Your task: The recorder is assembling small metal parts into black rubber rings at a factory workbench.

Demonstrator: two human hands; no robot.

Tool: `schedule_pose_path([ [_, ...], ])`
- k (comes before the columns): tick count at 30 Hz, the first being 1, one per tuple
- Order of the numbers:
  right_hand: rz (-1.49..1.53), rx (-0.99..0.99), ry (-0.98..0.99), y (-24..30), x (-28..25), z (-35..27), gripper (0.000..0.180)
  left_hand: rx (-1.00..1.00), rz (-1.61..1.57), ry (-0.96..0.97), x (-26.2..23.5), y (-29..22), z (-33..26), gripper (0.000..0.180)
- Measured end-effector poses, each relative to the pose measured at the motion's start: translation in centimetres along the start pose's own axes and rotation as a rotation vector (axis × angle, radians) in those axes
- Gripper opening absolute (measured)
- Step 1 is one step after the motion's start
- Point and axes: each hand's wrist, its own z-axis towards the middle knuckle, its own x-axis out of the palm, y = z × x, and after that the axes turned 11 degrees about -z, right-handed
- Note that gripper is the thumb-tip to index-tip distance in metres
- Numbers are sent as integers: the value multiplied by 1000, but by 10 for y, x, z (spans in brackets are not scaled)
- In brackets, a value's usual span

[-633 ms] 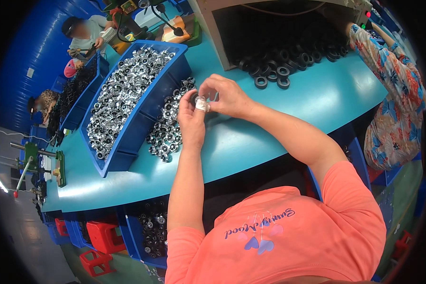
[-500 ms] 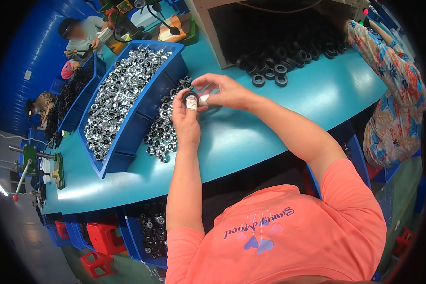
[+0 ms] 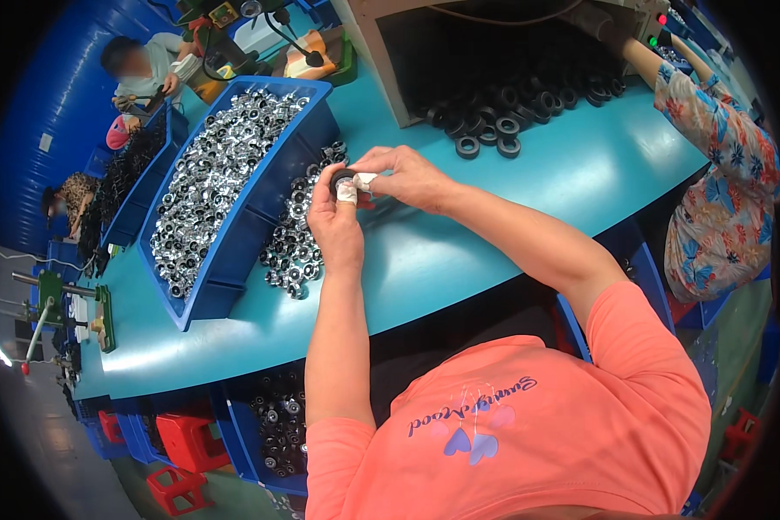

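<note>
My left hand [image 3: 336, 227] is closed round a black ring [image 3: 341, 176], holding it up over the table with white tape wrapped on the thumb. Fingers of my right hand [image 3: 418, 180] meet at the ring's right side, and white wrapping shows on them too. Both hands grip the ring between them; whether a metal piece sits inside it is too small to tell. Just left of my hands, a loose heap of shiny metal parts with black centres [image 3: 279, 258] lies on the teal table [image 3: 459, 251].
A long blue bin [image 3: 260, 208] full of similar metal parts stands left of the heap. Black rings [image 3: 509, 147] spill from a beige-framed housing [image 3: 388, 78] at the back. On the right, a person in a flowered top [image 3: 724, 173] reaches into it. A green hand press [image 3: 52, 303] is far left.
My right fingers have drawn in closer against the ring, and both hands appear slightly further left. The person on the right has an arm reaching into the housing.
</note>
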Motion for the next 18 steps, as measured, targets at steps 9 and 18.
schedule_pose_path([
  [9, 265, 211, 89, -13, -6, 9, 36, -160, -226, 111, -9, 8, 6, 40],
  [18, 75, 104, -45, -16, -2, 6, 27, -214, -150, 85, -7, 7, 4, 40],
])
